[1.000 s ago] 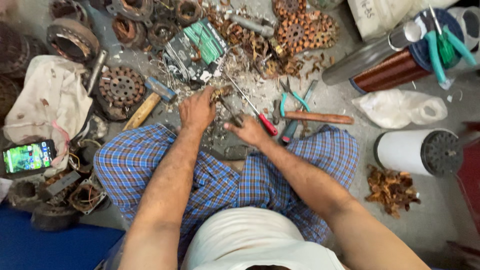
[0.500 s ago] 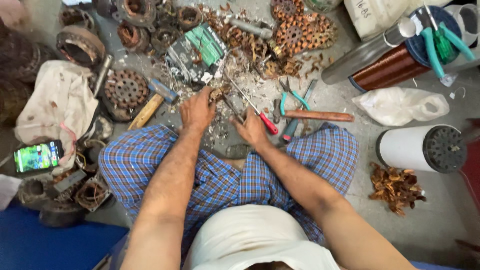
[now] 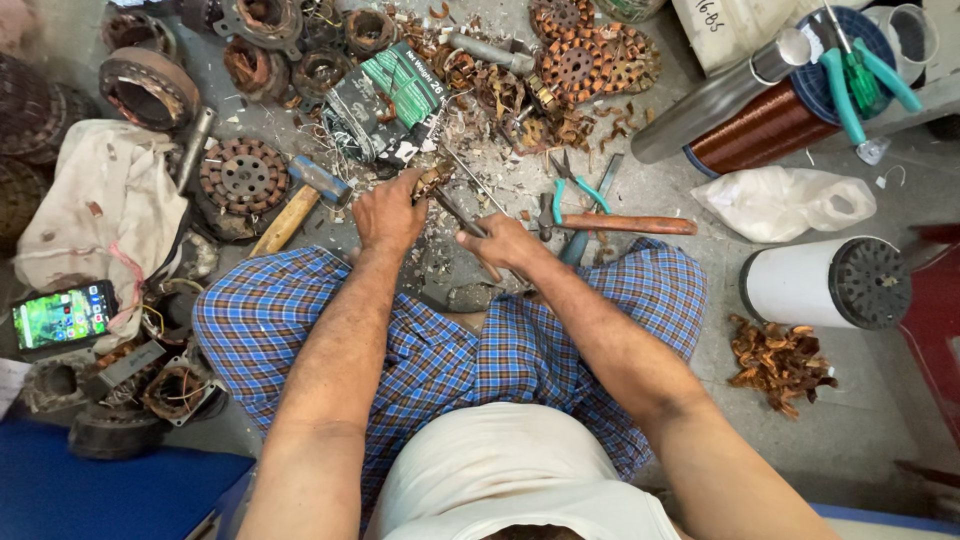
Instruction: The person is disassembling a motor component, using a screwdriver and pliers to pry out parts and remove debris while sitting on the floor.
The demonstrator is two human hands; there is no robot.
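Our left hand (image 3: 388, 212) grip clamps a small wound part (image 3: 432, 181); our right hand (image 3: 503, 243) clamps a thin tool (image 3: 458, 211), just right of the hammer (image 3: 300, 200).

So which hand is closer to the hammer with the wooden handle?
Left. The left hand is just right of the hammer in the picture, close to its metal head. The right hand is farther right, past the left hand, holding a thin tool.

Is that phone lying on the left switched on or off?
On. The phone lies flat beside the white cloth, and its screen glows bright green with rows of small icons.
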